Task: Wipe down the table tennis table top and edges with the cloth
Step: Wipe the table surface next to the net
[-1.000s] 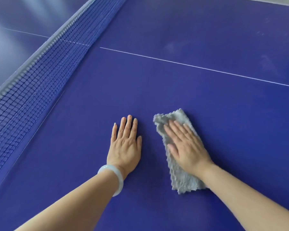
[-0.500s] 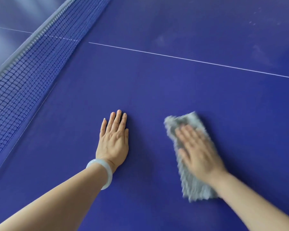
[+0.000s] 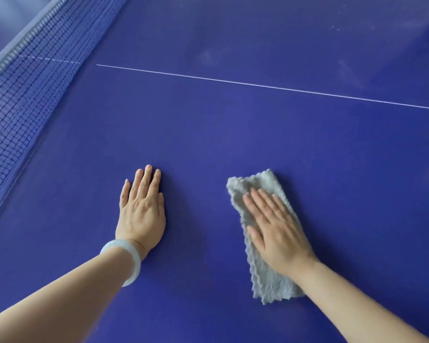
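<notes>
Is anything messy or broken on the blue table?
Nothing looks broken. Past the white line, the table shows pale dusty smudges and small white specks, so that part looks unwiped. The cloth lies flat under the right hand.

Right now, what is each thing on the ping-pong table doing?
cloth, folded, flat on the table top
right hand, flat, fingers straight, pressing the cloth
left hand, flat on the table top, holding nothing
table top, pale smudges beyond the white line
net, standing upright
bracelet, on the left wrist
</notes>
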The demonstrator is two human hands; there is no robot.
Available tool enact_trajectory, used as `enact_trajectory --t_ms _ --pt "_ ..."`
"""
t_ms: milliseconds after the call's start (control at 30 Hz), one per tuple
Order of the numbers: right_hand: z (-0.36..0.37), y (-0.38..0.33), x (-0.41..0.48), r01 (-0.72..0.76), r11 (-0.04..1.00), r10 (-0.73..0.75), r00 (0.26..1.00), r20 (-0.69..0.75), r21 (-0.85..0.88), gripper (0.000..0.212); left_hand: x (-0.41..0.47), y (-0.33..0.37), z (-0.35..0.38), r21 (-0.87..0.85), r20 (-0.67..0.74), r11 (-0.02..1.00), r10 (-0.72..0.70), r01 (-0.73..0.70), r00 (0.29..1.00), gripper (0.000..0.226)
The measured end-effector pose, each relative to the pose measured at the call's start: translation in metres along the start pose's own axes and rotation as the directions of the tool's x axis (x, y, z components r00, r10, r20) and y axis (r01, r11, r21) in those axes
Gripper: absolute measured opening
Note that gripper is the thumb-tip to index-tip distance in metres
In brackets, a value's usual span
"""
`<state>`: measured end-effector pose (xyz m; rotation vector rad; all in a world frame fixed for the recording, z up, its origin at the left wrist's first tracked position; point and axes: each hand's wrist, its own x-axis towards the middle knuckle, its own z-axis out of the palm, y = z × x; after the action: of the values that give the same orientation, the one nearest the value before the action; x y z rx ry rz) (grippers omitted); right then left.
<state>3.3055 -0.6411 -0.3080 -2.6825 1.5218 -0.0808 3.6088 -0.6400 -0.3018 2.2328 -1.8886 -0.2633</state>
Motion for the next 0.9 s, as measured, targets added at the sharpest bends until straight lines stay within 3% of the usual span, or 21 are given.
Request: enact_trajectory --t_ms 67,133,200,233,267,333,400,467,533,600,667,800,900 --pt "-0.009 0.052 0.01 -0.333 0.943 0.333 0.943 -0.017 -0.009 0.062 0.0 0.002 0.0 0.004 0.0 1.0 -0.003 0.003 1.0 0.054" --pt "-0.011 0.066 0.028 -0.622 0.783 0.622 0.782 -0.021 0.017 0.06 0.001 0.002 0.0 0.016 0.003 1.0 -0.008 0.007 1.0 0.055" --pt "-0.008 0.036 0.049 -0.76 0.646 0.762 0.647 -0.018 0.063 0.061 0.0 0.002 0.001 0.028 0.009 1.0 -0.006 0.006 1.0 0.055" --pt "-0.006 0.014 0.055 -0.753 0.654 0.756 0.654 -0.028 0.081 0.062 0.0 0.001 0.001 0.029 0.011 1.0 -0.005 0.004 1.0 0.055" --pt "-0.002 -0.009 0.055 -0.678 0.731 0.682 0.729 -0.053 0.084 0.062 -0.001 0.0 0.001 0.028 0.01 1.0 -0.002 0.002 1.0 0.055" --pt "0.003 -0.044 0.032 -0.363 0.932 0.363 0.932 -0.006 0.023 0.062 -0.002 -0.001 -0.001 0.021 0.002 1.0 0.003 -0.003 1.0 0.054" --pt "-0.001 -0.032 0.001 -0.105 0.994 0.106 0.993 0.053 -0.006 0.061 -0.002 0.002 -0.002 0.024 0.006 1.0 0.003 -0.003 1.0 0.054" --pt "-0.007 0.008 -0.018 -0.19 0.982 0.191 0.981 0.041 -0.007 0.061 -0.002 0.005 -0.002 0.051 0.023 0.999 -0.002 0.001 1.0 0.054" --pt "-0.013 0.045 -0.025 -0.428 0.904 0.428 0.904 0.014 -0.011 0.068 -0.001 0.008 -0.007 0.111 0.051 0.994 -0.018 0.012 0.999 0.055" --pt "-0.013 0.06 -0.021 -0.551 0.833 0.553 0.833 0.032 -0.039 0.073 0.006 0.019 -0.01 0.175 0.062 0.984 -0.042 0.031 0.997 0.058" --pt "-0.013 0.059 -0.018 -0.557 0.829 0.56 0.827 0.047 -0.053 0.073 0.011 0.047 -0.011 0.163 0.043 0.987 0.009 -0.016 0.999 0.057" --pt "-0.016 0.065 -0.028 -0.465 0.885 0.465 0.885 0.03 -0.009 0.069 0.018 0.134 0.015 0.087 0.047 0.943 0.319 -0.322 0.947 0.056" --pt "-0.018 0.075 -0.034 -0.35 0.937 0.349 0.937 0.026 0.024 0.064 0.02 0.168 0.038 0.075 0.073 0.955 0.282 -0.288 0.956 0.057"
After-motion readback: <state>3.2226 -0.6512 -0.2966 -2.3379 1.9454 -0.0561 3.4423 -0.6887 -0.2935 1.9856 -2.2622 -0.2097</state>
